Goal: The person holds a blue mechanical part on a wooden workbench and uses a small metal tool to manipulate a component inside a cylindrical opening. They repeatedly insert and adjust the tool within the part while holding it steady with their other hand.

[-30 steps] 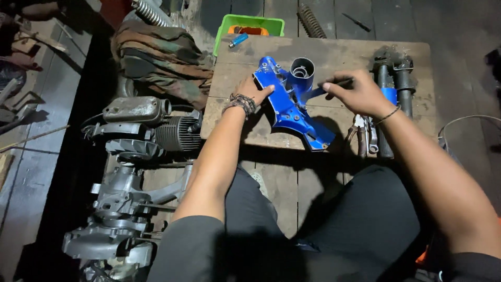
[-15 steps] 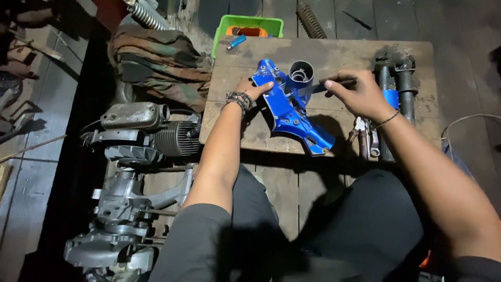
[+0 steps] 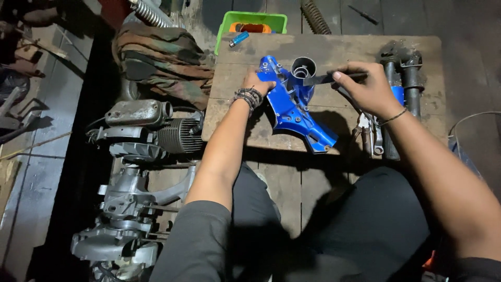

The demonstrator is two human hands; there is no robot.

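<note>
Wooden floorboards (image 3: 292,193) are running under the whole scene, and a person in dark trousers is sitting at the near edge, looking down at a low, worn wooden board (image 3: 344,52) serving as a workbench. Left of the board, a grey engine assembly (image 3: 130,198) with a finned cylinder is lying on the floor, and beyond it a striped, crumpled cloth (image 3: 162,57) is bunched up against the far left corner of the board. A green plastic tray (image 3: 250,21) is sitting at the far edge, with a small blue lighter (image 3: 239,38) lying just near it on the board. A blue painted metal frame part (image 3: 292,112) with a grey tube socket at its far end is lying on the middle of the board, angled from far left to near right. The left hand (image 3: 257,82), its wrist wearing beaded bracelets, is gripping the far left end of that blue part with fingers curled closed around it. The right hand (image 3: 368,86) is pinching a dark flat strip (image 3: 326,78) between thumb and fingers, its tip resting at the tube socket. Two dark fork tubes (image 3: 402,73) are lying at the far right of the board, and pliers (image 3: 368,136) are lying just near the right wrist.
</note>
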